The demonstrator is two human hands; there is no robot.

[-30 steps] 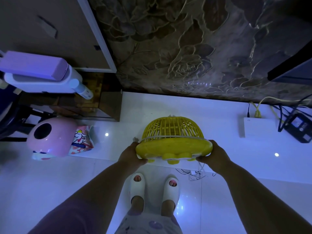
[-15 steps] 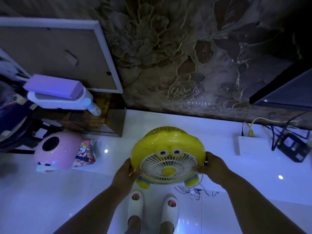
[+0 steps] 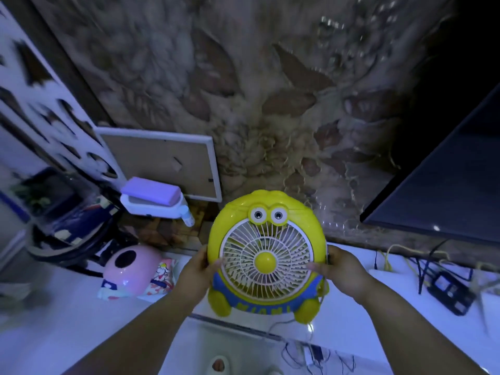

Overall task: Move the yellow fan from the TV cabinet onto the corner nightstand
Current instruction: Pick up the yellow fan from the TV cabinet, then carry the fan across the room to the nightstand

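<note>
While the round yellow plastic cartoon fan point(image 3: 266, 259) is clamped between the left hand point(image 3: 198, 269) and the right hand point(image 3: 342, 272), palms closed on its side rims, it is held upright, clear above the glossy white TV cabinet top point(image 3: 351, 334). Carry step judged in hand. Thin white cord point(image 3: 311, 322) trails below the grip; the next move calls for it to be freed, then a turn toward the nightstand, not in view.

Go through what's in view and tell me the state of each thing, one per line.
Fan: lifted, upright, grille facing the camera, blades not visibly spinning.
Left hand: gripping the fan's left edge.
Right hand: gripping the fan's right edge, fingers on the grille.
Fan cord: dangling below the fan.
TV: screen dark.
Pink toy: lying on the white surface.
</note>
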